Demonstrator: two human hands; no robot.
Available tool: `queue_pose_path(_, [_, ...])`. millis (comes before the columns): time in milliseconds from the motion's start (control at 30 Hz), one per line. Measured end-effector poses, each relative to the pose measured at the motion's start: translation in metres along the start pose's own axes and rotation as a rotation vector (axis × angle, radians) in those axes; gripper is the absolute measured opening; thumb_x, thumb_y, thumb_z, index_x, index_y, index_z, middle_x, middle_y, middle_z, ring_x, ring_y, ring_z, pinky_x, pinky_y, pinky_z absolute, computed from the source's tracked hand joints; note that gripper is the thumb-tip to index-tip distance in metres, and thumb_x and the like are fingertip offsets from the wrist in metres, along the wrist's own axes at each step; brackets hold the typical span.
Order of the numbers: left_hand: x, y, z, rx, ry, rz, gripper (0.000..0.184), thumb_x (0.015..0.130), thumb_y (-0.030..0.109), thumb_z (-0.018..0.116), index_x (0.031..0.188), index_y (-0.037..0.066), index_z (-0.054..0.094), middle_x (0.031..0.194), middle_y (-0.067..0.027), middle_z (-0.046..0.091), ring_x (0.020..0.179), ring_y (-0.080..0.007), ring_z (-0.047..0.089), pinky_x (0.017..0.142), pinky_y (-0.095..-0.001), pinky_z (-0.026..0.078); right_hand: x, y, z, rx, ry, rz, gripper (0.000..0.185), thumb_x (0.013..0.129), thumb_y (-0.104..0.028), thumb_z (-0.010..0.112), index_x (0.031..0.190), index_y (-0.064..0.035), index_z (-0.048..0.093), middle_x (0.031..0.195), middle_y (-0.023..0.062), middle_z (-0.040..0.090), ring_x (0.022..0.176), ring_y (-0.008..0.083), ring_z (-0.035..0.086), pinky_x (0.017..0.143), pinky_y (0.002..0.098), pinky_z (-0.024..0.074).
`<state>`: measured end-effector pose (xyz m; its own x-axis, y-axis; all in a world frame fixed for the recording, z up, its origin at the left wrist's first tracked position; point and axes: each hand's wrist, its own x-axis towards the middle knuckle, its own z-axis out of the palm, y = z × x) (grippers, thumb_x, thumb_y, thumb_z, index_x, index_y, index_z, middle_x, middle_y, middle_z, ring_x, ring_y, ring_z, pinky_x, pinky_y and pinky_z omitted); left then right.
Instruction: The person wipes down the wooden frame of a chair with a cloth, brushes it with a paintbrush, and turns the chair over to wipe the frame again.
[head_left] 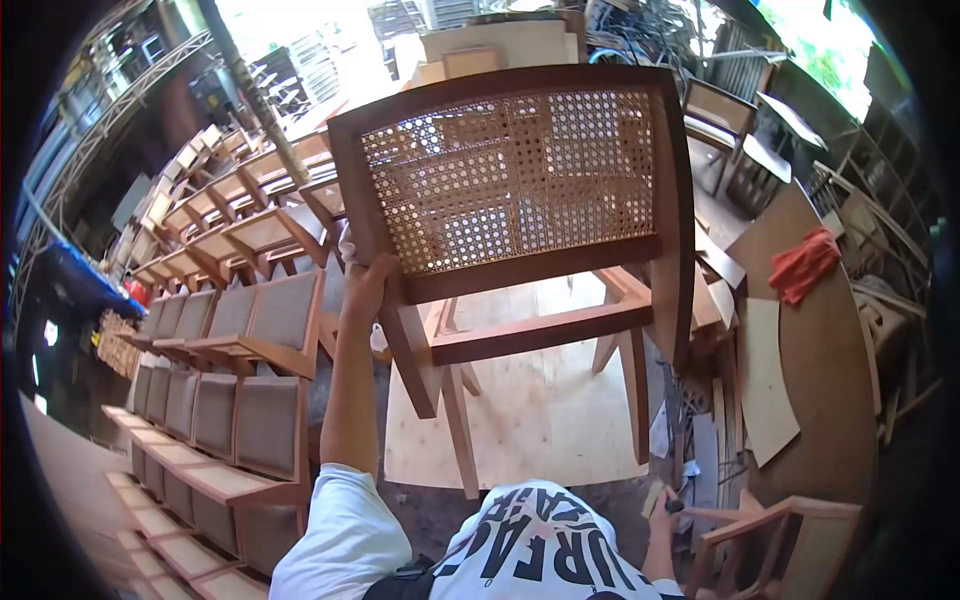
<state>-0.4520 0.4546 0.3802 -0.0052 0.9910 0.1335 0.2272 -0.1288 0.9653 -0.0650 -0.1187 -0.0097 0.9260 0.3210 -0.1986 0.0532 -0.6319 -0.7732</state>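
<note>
A wooden chair (545, 325) with a woven cane backrest (510, 180) stands on a pale plywood board (530, 400), its back turned toward me. My left hand (368, 283) is closed around the left upright of the chair back, just below the cane panel. A bit of white material (347, 243) shows at its fingers. Low at the right, away from the chair, my right hand (659, 508) is closed on a small pale-yellow piece (652, 497). A dark part sticks out beside it; its exact kind is too small to make out.
Rows of wooden chairs with grey panels (270, 420) fill the left side. At the right lies a large curved brown board (815, 370) with a red cloth (803, 265) on it. A wooden frame (775, 540) stands close by my right hand. Timber scraps lie beside the plywood.
</note>
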Motion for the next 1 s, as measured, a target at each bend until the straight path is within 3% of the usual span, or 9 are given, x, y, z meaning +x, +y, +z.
queue_pose_path(100, [0.003, -0.009, -0.008, 0.029, -0.011, -0.027, 0.030, 0.079, 0.022, 0.068, 0.099, -0.002, 0.067, 0.089, -0.0049, 0.066, 0.078, -0.0129, 0.061, 0.068, -0.0282, 0.049, 0.064, -0.070, -0.001, 0.359, -0.007, 0.001, 0.039, 0.098, -0.032, 0.055, 0.116, 0.0008, 0.064, 0.115, 0.0148, 0.067, 0.109, 0.0240, 0.061, 0.092, 0.0354, 0.0460])
queue_pose_path(200, [-0.019, 0.001, -0.004, -0.130, 0.003, 0.062, 0.031, 0.081, 0.020, 0.067, 0.102, -0.003, 0.067, 0.093, -0.0048, 0.066, 0.084, -0.0133, 0.061, 0.072, -0.0283, 0.050, 0.089, -0.197, -0.031, 0.211, -0.098, -0.177, 0.037, 0.095, -0.026, 0.059, 0.118, 0.0024, 0.062, 0.116, 0.0146, 0.066, 0.105, 0.0260, 0.061, 0.091, 0.0358, 0.0470])
queue_pose_path(333, [-0.061, -0.018, -0.020, -0.049, -0.013, 0.087, 0.043, 0.081, 0.012, 0.065, 0.121, -0.003, 0.058, 0.106, -0.0060, 0.064, 0.091, -0.0153, 0.061, 0.076, -0.0285, 0.051, 0.082, -0.316, -0.057, 0.437, -0.250, -0.423, 0.049, 0.084, -0.012, 0.053, 0.131, 0.0020, 0.053, 0.087, 0.0108, 0.066, 0.081, 0.0181, 0.065, 0.076, 0.0278, 0.0501])
queue_pose_path(467, [-0.112, -0.040, -0.042, -0.225, 0.144, 0.109, 0.044, 0.082, 0.009, 0.066, 0.124, -0.003, 0.057, 0.114, -0.0072, 0.064, 0.102, -0.0173, 0.061, 0.087, -0.0302, 0.051, 0.072, -0.395, -0.085, 0.503, -0.667, -0.355, 0.065, 0.075, -0.003, 0.048, 0.140, 0.0013, 0.045, 0.067, 0.0073, 0.062, 0.052, 0.0123, 0.060, 0.053, 0.0229, 0.0485])
queue_pose_path(500, [-0.115, -0.031, -0.047, -0.185, 0.166, 0.162, 0.045, 0.081, 0.008, 0.066, 0.124, -0.002, 0.057, 0.114, -0.0073, 0.064, 0.102, -0.0178, 0.061, 0.087, -0.0306, 0.051, 0.062, -0.429, -0.086, 0.656, -0.706, -0.262, 0.048, 0.079, -0.005, 0.058, 0.127, -0.0008, 0.056, 0.064, 0.0014, 0.055, 0.044, 0.0106, 0.052, 0.041, 0.0245, 0.0415])
queue_pose_path(600, [-0.163, -0.023, -0.038, -0.182, 0.386, 0.117, 0.049, 0.080, 0.007, 0.067, 0.127, 0.000, 0.055, 0.116, -0.0087, 0.062, 0.104, -0.0196, 0.060, 0.088, -0.0305, 0.050, 0.070, -0.424, -0.070, 0.495, -0.669, -0.372, 0.048, 0.083, -0.045, 0.075, 0.095, -0.0031, 0.054, 0.058, 0.0026, 0.052, 0.036, 0.0166, 0.052, 0.035, 0.0284, 0.0423])
queue_pose_path(667, [-0.196, -0.034, -0.056, -0.078, 0.302, 0.159, 0.070, 0.076, 0.006, 0.073, 0.137, 0.003, 0.040, 0.129, -0.0088, 0.049, 0.115, -0.0208, 0.051, 0.097, -0.0353, 0.046, 0.057, -0.412, -0.076, 0.647, -0.641, -0.310, 0.051, 0.083, -0.045, 0.074, 0.095, -0.0004, 0.054, 0.060, 0.0036, 0.054, 0.040, 0.0195, 0.058, 0.035, 0.0308, 0.0452])
queue_pose_path(867, [-0.292, -0.032, -0.033, -0.128, 0.508, 0.349, 0.066, 0.076, 0.011, 0.075, 0.133, 0.001, 0.043, 0.125, -0.0113, 0.054, 0.112, -0.0211, 0.053, 0.095, -0.0374, 0.046, 0.005, -0.323, -0.101, 0.708, -0.513, -0.210, 0.056, 0.083, -0.049, 0.074, 0.093, 0.0027, 0.055, 0.065, 0.0104, 0.061, 0.043, 0.0246, 0.061, 0.038, 0.0326, 0.0486])
queue_pose_path(1000, [-0.296, -0.070, -0.052, -0.100, 0.453, 0.375, 0.063, 0.077, 0.010, 0.075, 0.131, 0.001, 0.045, 0.123, -0.0118, 0.055, 0.110, -0.0210, 0.055, 0.094, -0.0371, 0.046, -0.008, -0.310, -0.097, 0.645, -0.535, -0.113, 0.067, 0.080, -0.055, 0.073, 0.111, 0.0003, 0.051, 0.065, 0.0082, 0.058, 0.039, 0.0230, 0.058, 0.034, 0.0338, 0.0491])
